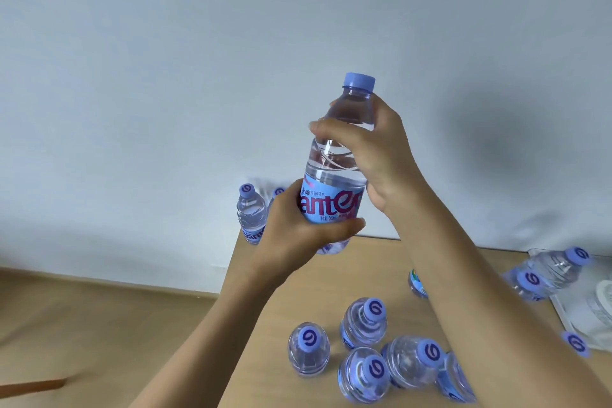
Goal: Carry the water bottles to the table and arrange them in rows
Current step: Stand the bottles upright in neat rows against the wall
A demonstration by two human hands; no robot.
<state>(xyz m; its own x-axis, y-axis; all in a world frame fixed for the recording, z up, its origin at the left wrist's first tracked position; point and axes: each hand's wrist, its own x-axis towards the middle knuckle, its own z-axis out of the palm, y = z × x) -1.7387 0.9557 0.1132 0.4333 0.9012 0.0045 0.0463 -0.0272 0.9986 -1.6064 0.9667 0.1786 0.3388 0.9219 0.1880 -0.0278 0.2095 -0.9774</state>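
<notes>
Water bottle (337,156) upright, raised above the table (331,278), left hand (298,228) grip wrapped around the labelled lower body, right hand (367,149) grip curled around the shoulder below the blue cap, other bottles (364,351) standing grouped on the table below, two more (251,215) at the far corner by the wall.

The left hand (294,228) hides the held bottle's (334,175) lower label; the right forearm (480,301) covers a bottle (416,281); another cap (575,343) is blurred.
</notes>
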